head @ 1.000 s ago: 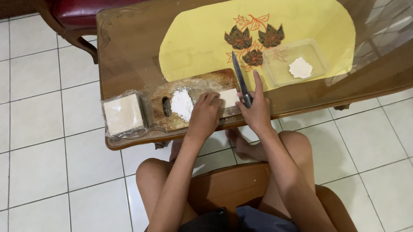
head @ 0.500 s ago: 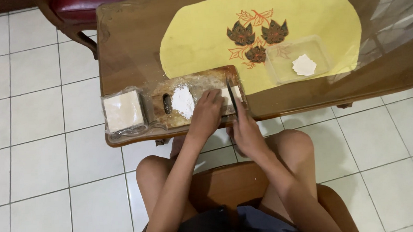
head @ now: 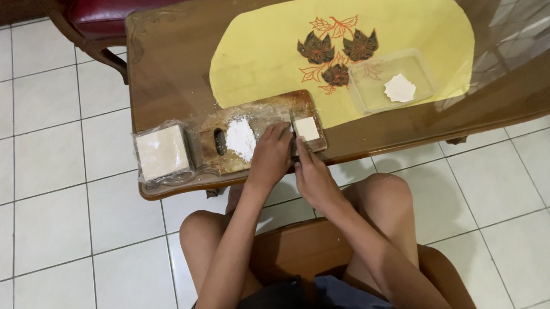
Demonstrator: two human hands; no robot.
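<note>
White floor tiles [head: 48, 195] surround a glass-topped wooden table [head: 166, 66] with a yellow mat [head: 264, 56] on it. At the table's left edge lies a clear pack of pale square sheets [head: 162, 153]. Just right of it sits a wooden board [head: 267, 111] with a heap of white flour [head: 241, 137]. The left hand [head: 270, 158] reaches up from the lap, palm down, fingers curled and pressing on the board beside the flour. The right hand [head: 313, 177] lies close against it, fingers closed round a knife [head: 294, 130] whose blade stands on the board, touching a pale square [head: 306, 128]. Further right, a clear tray [head: 371, 91] holds one white piece [head: 400, 88].
</note>
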